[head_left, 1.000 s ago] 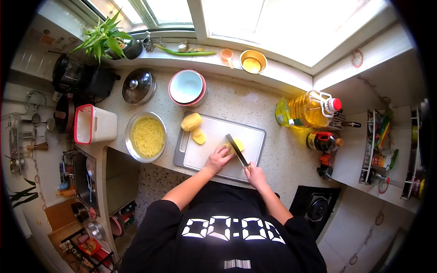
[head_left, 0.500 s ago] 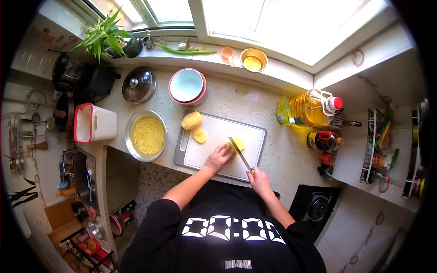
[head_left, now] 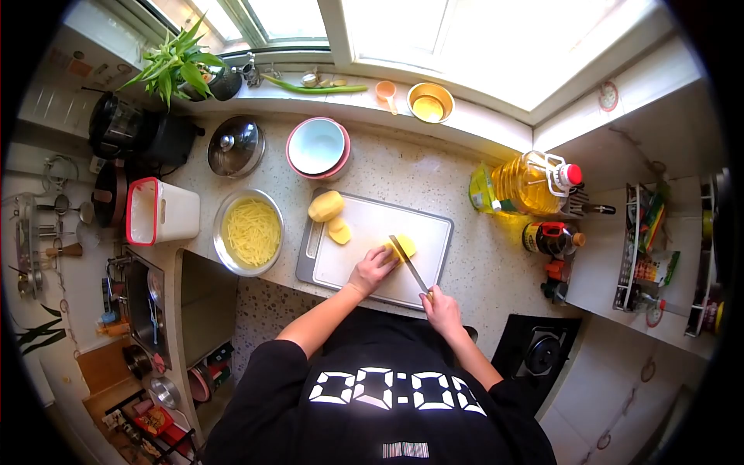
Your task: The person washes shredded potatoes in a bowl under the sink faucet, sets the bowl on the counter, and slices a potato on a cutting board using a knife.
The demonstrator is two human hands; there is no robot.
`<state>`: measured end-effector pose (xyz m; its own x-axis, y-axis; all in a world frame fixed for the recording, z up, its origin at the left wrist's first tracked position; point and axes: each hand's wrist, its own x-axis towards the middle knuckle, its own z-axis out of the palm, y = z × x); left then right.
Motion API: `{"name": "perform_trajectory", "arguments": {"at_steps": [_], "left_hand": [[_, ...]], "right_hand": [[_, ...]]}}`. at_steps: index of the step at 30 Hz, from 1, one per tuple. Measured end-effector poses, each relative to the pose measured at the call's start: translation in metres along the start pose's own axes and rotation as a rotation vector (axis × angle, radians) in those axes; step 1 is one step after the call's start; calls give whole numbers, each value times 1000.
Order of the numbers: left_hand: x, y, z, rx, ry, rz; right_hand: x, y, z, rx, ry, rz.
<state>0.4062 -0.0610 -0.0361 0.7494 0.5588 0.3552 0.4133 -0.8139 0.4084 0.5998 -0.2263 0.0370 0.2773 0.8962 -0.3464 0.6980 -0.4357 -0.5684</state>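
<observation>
On the white cutting board with a grey edge, my left hand presses its fingers onto a yellow potato piece. My right hand is closed round the handle of a knife. The blade lies across the potato piece, close to my left fingertips. A peeled potato and some cut pieces rest at the board's upper left. Left of the board, a metal bowl holds pale yellow shreds.
Stacked bowls and a glass lid stand behind. A white bin is at left. An oil bottle and a dark sauce bottle stand at right. A gold bowl is on the sill.
Compared with a second ago, the knife handle and my right hand have moved slightly down and to the right. My left hand stays almost in place on the potato piece.
</observation>
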Motion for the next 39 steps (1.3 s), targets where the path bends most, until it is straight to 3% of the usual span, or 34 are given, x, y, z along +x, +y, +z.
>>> {"name": "perform_trajectory", "arguments": {"at_steps": [23, 39], "left_hand": [[1, -1, 3, -35, 1, -15], [-1, -1, 3, -70, -28, -46]], "right_hand": [[19, 12, 1, -49, -199, 62], [35, 29, 29, 19, -106, 106]]}}
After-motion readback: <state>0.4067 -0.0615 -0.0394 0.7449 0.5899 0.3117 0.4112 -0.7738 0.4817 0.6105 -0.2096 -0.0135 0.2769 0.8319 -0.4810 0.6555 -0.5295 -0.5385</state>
